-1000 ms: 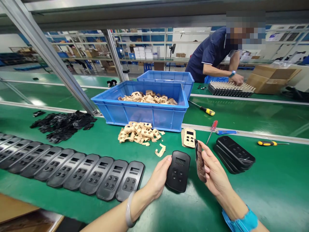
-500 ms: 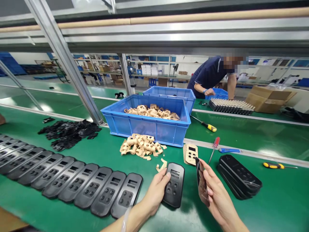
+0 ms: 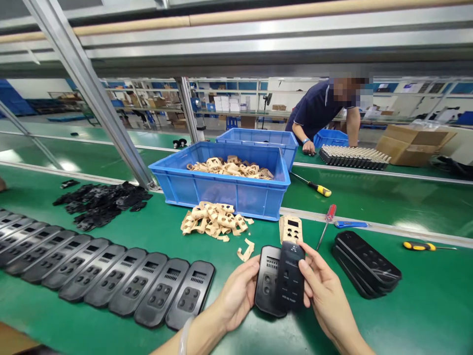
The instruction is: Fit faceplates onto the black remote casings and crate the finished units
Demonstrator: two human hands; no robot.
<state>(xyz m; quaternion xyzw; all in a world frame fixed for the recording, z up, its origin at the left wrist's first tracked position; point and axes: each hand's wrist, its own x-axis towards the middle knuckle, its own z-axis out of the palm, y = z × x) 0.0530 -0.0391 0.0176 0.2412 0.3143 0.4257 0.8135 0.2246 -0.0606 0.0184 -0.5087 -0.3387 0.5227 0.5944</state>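
My left hand (image 3: 239,292) grips the left edge of a black plastic housing (image 3: 265,283) with a window slot, a row of vents and round buttons. In my right hand (image 3: 320,283), between thumb and fingers, is a thin black printed panel (image 3: 291,277). The panel overlaps the right part of the housing and hides some of its buttons; whether the two touch I cannot tell. Just behind them lies a stack of tan backing sheets (image 3: 294,226) with cutouts. Left of my left hand, a row of similar black housings (image 3: 190,295) rests on the green bench.
A blue bin (image 3: 221,190) holds tan scraps, with a scrap pile (image 3: 214,220) before it. Black parts (image 3: 107,199) lie left. At right are stacked black panels (image 3: 364,266), a red screwdriver (image 3: 327,222), a blue cutter (image 3: 351,224) and a yellow-black screwdriver (image 3: 421,245). A co-worker (image 3: 318,111) leans opposite.
My right hand has moved left and turned the panel from edge-on to face-up, bringing it over the housing. The co-worker's hand has lowered to the far bench.
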